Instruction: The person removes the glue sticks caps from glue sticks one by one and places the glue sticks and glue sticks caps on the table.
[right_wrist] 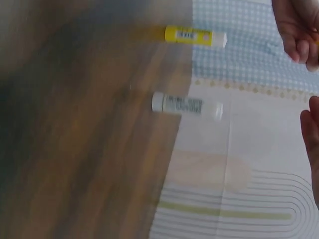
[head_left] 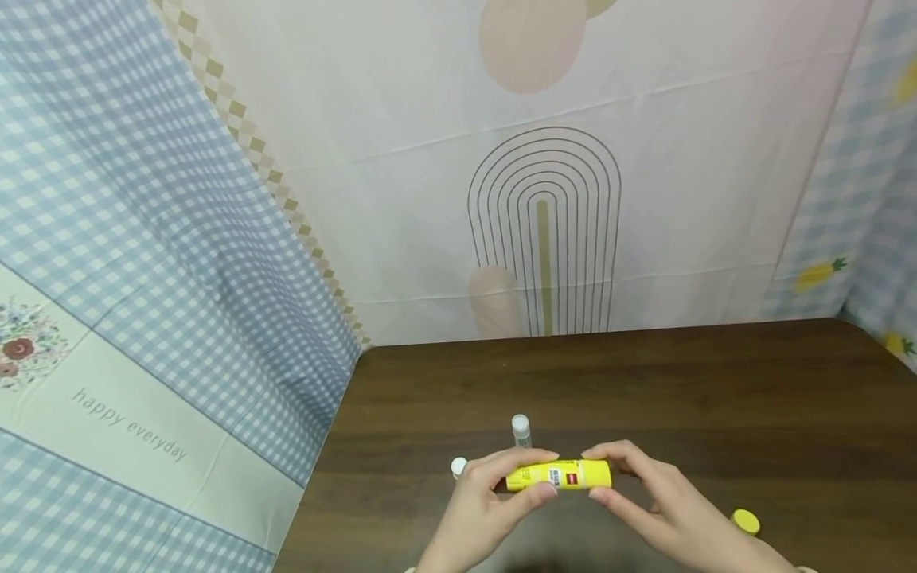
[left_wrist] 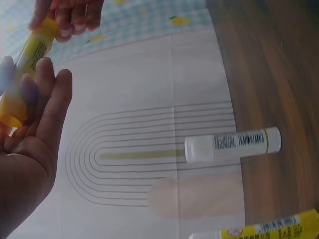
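In the head view a yellow glue stick (head_left: 539, 475) lies level above the table between both hands. My left hand (head_left: 478, 500) grips its body, fingers above and thumb below. At the other end, my right hand (head_left: 655, 497) pinches the yellow cap end between thumb and fingers. Seen from the left wrist, the same glue stick (left_wrist: 36, 49) slants across the left hand (left_wrist: 27, 167), with the right hand (left_wrist: 77, 15) at its upper end. Whether the cap is seated fully or slightly pulled is not clear.
A clear-and-white glue stick (head_left: 521, 431) stands upright behind the hands. Left of it is a white-capped yellow glue stick (head_left: 458, 466), partly hidden by the left hand. A round yellow top (head_left: 745, 521) sits on the brown table (head_left: 645, 382) at right. Patterned cloths hang behind.
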### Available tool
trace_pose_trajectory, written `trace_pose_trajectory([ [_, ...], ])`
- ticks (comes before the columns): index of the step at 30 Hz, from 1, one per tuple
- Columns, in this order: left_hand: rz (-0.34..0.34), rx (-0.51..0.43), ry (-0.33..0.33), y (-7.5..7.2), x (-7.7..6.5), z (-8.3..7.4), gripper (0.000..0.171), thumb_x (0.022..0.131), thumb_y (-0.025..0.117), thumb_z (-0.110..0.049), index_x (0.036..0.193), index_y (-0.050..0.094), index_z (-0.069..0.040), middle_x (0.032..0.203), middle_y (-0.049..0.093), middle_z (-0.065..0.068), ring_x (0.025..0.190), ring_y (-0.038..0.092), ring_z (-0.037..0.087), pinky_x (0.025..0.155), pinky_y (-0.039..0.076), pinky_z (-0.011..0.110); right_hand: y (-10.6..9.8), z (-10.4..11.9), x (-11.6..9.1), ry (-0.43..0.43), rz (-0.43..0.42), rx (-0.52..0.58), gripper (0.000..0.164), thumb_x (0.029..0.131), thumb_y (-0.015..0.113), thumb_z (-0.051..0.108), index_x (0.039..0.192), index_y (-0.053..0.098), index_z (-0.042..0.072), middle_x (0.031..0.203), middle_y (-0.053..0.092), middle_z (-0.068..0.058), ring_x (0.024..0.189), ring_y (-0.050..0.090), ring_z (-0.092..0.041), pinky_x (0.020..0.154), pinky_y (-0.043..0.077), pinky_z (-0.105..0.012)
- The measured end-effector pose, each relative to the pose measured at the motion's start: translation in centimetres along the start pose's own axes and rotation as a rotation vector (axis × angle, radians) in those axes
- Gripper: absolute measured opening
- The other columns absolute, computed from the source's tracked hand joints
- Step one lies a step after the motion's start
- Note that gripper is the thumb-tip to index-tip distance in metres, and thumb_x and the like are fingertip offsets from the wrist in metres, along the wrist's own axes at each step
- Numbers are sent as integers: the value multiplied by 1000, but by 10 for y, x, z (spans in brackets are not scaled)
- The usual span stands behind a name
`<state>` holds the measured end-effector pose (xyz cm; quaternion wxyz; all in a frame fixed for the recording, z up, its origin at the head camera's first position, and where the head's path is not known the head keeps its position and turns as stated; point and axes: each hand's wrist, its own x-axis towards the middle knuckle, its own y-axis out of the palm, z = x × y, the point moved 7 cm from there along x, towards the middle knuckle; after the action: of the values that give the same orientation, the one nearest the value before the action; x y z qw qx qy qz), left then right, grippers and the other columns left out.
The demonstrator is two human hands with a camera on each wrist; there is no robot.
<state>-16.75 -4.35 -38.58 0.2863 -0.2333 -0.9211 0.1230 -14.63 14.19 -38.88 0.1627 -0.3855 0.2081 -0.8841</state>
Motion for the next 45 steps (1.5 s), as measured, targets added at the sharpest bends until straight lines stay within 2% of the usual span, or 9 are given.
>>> trace_pose_trajectory([
  [2, -12, 43, 15, -2, 0, 0, 28, 96, 70, -17, 125, 69, -15, 110, 71, -3, 93, 65, 6, 76, 58, 27, 3, -7, -1, 84, 33, 140, 44, 93, 62, -11, 130, 51, 10, 113, 67, 1, 99, 67, -12, 80, 55, -23],
  [5, -19, 68, 8, -3, -1, 2, 29, 96, 71, -20, 125, 70, -17, 108, 71, -7, 93, 64, 6, 78, 56, 27, 8, -12, -1, 155, 74, 328, 39, 98, 51, -14, 131, 50, 8, 108, 70, -3, 94, 68, -16, 77, 57, -28],
  [8, -24, 101, 18, -3, -1, 1, 29, 96, 71, -21, 125, 70, -17, 106, 71, -6, 91, 63, 5, 77, 56, 26, 9, -13, -1, 170, 85, 366, 37, 100, 50, -13, 130, 51, 8, 104, 70, -3, 90, 68, -16, 73, 57, -29],
  [13, -9, 88, -19, 0, -1, 0, 27, 97, 70, -22, 123, 70, -18, 107, 73, -2, 86, 63, 2, 71, 57, 23, 7, -11, -2, 139, 65, 270, 38, 98, 52, -13, 129, 51, 9, 103, 69, 1, 86, 67, -11, 68, 56, -27],
  [19, 15, -2, -108, -3, -2, 0, 22, 98, 67, -22, 120, 70, -18, 89, 70, 2, 66, 57, -2, 53, 53, 22, 12, -5, 0, 33, 0, 166, 41, 94, 56, -17, 128, 50, 5, 102, 67, 3, 79, 61, -6, 60, 51, -23],
  [25, 44, -15, -102, -2, -2, -1, 21, 99, 67, -20, 120, 70, -17, 80, 66, 2, 63, 53, -3, 50, 50, 21, 9, 6, 1, -18, -12, 58, 41, 92, 62, -13, 126, 51, 8, 113, 66, 2, 93, 66, -9, 75, 54, -21],
  [31, 77, -78, -98, 1, -2, -2, 21, 100, 66, -16, 120, 69, -13, 79, 68, 8, 66, 57, -2, 52, 54, 24, 7, 12, 0, -48, -3, -24, 44, 91, 67, -9, 127, 51, 10, 118, 64, 2, 99, 65, -9, 83, 52, -19],
  [38, 100, -129, -110, 3, -1, 0, 21, 100, 65, -13, 120, 69, -11, 82, 70, 12, 68, 61, -1, 54, 56, 27, 4, 19, -3, -174, -50, -159, 29, 97, 68, 10, 123, 55, 9, 119, 61, 2, 127, 56, -13, 102, 41, -16],
  [45, 116, -197, -144, 5, -1, 0, 21, 100, 64, -11, 120, 69, -10, 85, 71, 14, 67, 63, 0, 53, 56, 27, 1, 29, 0, -245, -50, -264, 29, 104, 59, 23, 127, 57, 7, 114, 58, 10, 130, 54, -14, 101, 42, -15],
])
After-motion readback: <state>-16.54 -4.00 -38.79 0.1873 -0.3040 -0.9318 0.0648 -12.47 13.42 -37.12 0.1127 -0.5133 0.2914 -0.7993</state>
